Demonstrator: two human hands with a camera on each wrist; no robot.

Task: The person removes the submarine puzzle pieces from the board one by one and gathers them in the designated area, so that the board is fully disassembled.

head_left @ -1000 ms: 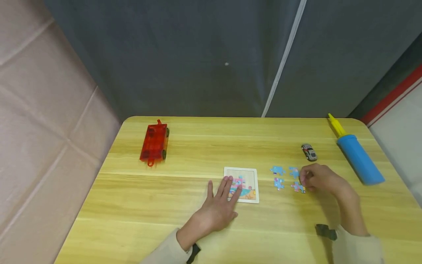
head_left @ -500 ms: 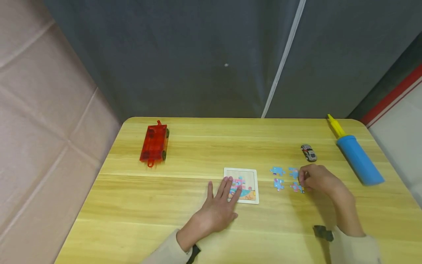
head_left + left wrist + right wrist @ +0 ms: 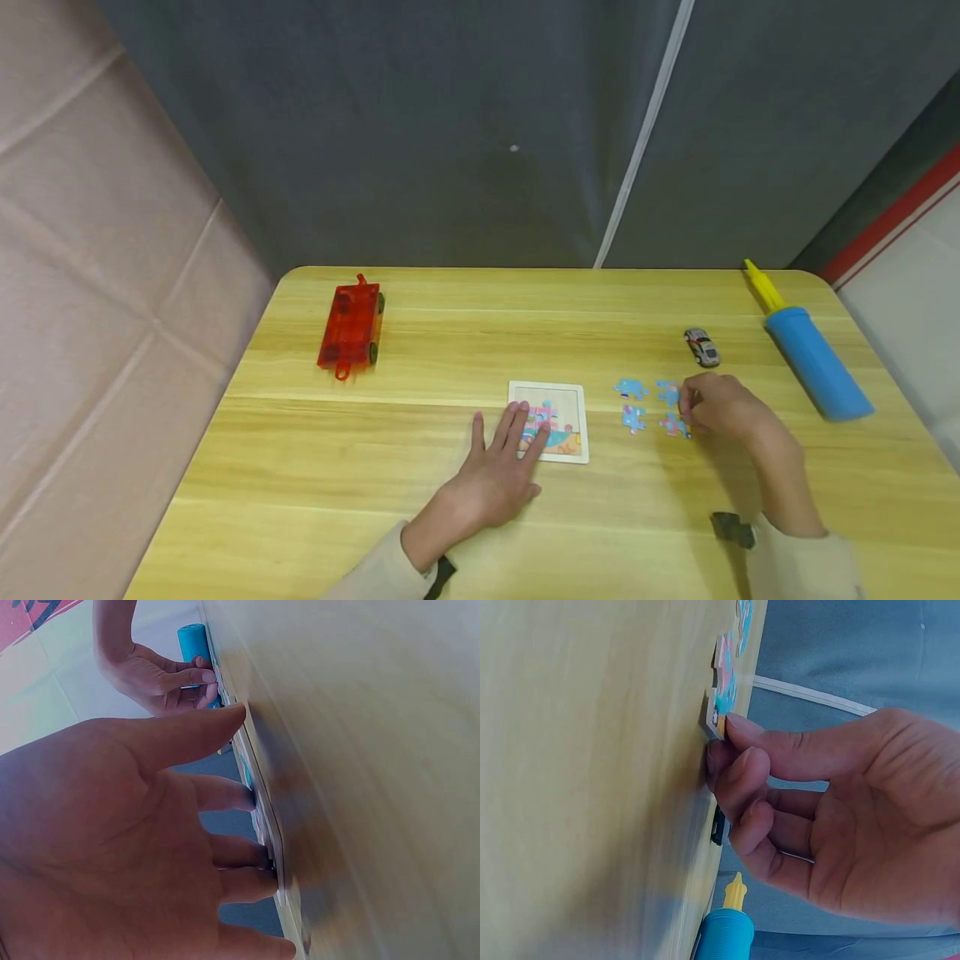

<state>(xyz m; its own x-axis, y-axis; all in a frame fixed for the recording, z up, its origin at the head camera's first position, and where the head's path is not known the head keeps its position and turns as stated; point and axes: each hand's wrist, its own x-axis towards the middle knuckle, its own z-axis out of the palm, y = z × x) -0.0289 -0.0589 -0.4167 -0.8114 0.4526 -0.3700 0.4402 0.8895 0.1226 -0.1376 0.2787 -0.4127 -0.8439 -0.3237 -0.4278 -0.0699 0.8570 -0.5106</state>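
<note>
My left hand [image 3: 495,483] lies flat with spread fingers on the lower left of a square puzzle board [image 3: 573,400]. The board has a pale frame, and a few picture pieces sit in its lower part, partly hidden under the fingers. To the right, my right hand [image 3: 723,407] pinches the right edge of a pink and blue puzzle piece [image 3: 672,426] between thumb and index finger, as the right wrist view shows. That piece [image 3: 721,712] is low over the tabletop. Beside it lie three other loose puzzle pieces: a blue one [image 3: 632,387], another [image 3: 633,418], and one near the fingertips [image 3: 667,392].
A small silver toy car [image 3: 702,347] stands behind the right hand. Farther right lies a blue air pump [image 3: 819,362] with a yellow nozzle. At the back left is a red see-through toy wagon [image 3: 351,325]. A dark curtain [image 3: 450,167] hangs behind the wooden table [image 3: 337,467].
My right hand has shifted slightly left, and the piece at its fingertips has slid a little left with it. The left hand stays put on the board.
</note>
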